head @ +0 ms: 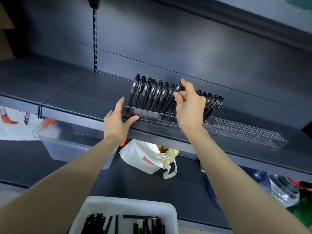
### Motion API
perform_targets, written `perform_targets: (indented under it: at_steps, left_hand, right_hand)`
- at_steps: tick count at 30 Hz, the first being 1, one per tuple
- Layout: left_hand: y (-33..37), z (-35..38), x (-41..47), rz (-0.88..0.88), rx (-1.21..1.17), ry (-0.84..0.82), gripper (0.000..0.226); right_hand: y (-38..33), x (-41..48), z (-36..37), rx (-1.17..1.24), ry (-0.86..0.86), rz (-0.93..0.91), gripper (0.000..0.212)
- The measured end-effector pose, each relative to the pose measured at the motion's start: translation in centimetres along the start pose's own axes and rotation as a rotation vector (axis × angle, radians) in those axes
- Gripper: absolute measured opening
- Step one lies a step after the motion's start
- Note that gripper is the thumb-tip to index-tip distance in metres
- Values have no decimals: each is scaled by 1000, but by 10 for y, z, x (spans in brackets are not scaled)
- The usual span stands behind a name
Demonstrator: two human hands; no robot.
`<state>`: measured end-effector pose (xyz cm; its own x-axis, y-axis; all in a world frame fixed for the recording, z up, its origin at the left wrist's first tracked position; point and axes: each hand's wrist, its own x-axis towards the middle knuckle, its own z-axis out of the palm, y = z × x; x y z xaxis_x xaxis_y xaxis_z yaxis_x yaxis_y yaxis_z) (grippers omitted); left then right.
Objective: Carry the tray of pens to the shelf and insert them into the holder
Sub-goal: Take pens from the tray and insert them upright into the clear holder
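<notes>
On the shelf (81, 98), the right hand (189, 107) pinches a pen (178, 87) in its grip above the clear holder (244, 134). The left hand (118, 120), grip wide, braces the holder's left end. The tray (128, 204) waits near. A tilted entry could knock the standing pens (152, 93) askew.

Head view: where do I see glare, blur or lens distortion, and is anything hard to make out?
In the head view, a pale glare lies on the back panel; the right hand is slightly motion-blurred at its fingertips; the wide lens slants and bows the lines of the shelf; the white tray is nearly washed out; the clear holder looks faint.
</notes>
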<state>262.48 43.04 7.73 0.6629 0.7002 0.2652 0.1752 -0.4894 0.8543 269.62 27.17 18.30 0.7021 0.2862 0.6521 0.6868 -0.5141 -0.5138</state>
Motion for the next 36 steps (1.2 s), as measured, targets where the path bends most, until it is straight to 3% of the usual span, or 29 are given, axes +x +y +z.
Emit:
perform_targets:
  at_steps: [17,27,32,36]
  left_hand:
    - [-1,1,0,12,-10,1,75]
    - [-1,-6,-9,23,23,-43,90]
    - [-31,-28,-79,198,183,-2,70]
    - [-84,-47,-150,115,315,-104,58]
  right_hand:
    - [-7,7,0,-189,-253,-5,39]
    - [-7,-17,-2,-115,-139,94,42]
    - [-7,-73,0,-33,-150,135,34]
    - [6,-154,22,12,-283,247,28]
